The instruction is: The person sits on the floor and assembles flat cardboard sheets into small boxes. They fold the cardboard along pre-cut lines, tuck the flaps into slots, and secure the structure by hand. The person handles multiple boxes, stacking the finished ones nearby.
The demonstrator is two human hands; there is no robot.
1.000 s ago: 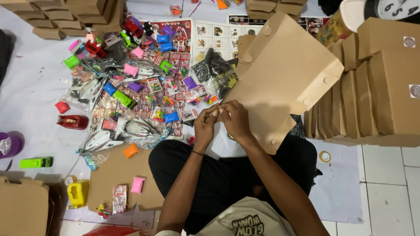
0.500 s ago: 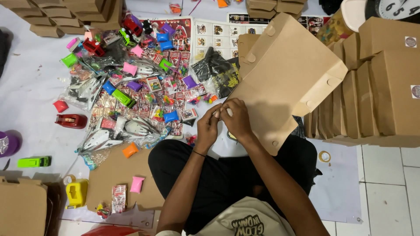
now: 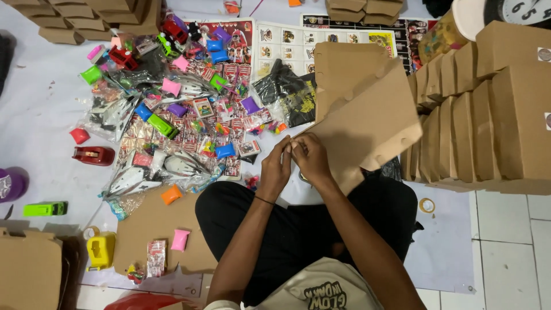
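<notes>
— Above the lap, both hands meet: left hand (image 3: 275, 169) and right hand (image 3: 310, 158), fingertips pinched on the near corner of the flat cardboard box blank (image 3: 367, 123).
— Which way does it run?
— Long axis up and right from the fingers, toward the stacked brown boxes (image 3: 493, 115). Stiff, matte, notched edges. Glossy toy packets (image 3: 183, 120) lie far left on the white floor sheet (image 3: 40, 115)

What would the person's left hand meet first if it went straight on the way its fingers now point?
Probably the flat brown cardboard blank, whose corner the left hand already pinches alongside the right hand; depth is unclear.
</notes>
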